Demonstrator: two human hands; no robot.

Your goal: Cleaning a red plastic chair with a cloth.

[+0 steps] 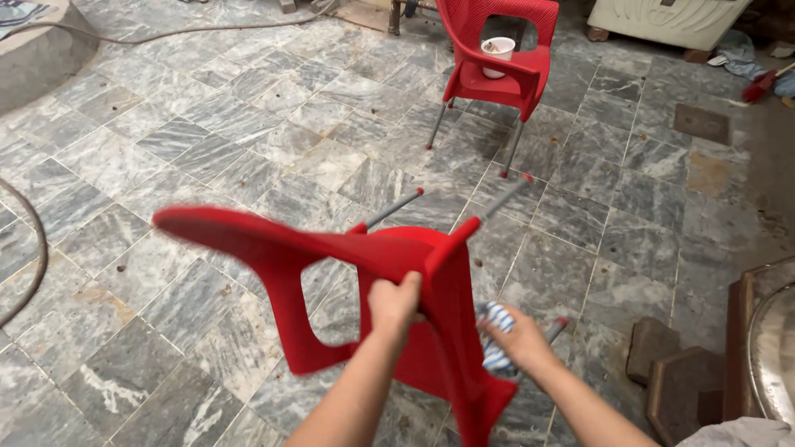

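Observation:
A red plastic chair (273, 248) with metal legs is lifted off the floor and tipped over, its legs pointing away from me. My left hand (394, 303) grips the chair's edge near the seat. My right hand (520, 338) holds a blue-and-white striped cloth (497, 321) against the chair's side, close to one metal leg. The chair is blurred.
A second red chair (497, 62) stands upright farther off with a white cup (498, 56) on its seat. Grey marble tiles (207, 124) cover the floor. A hose (37, 248) curves at left. Bricks (662, 364) and a round metal vessel (774, 348) sit at lower right.

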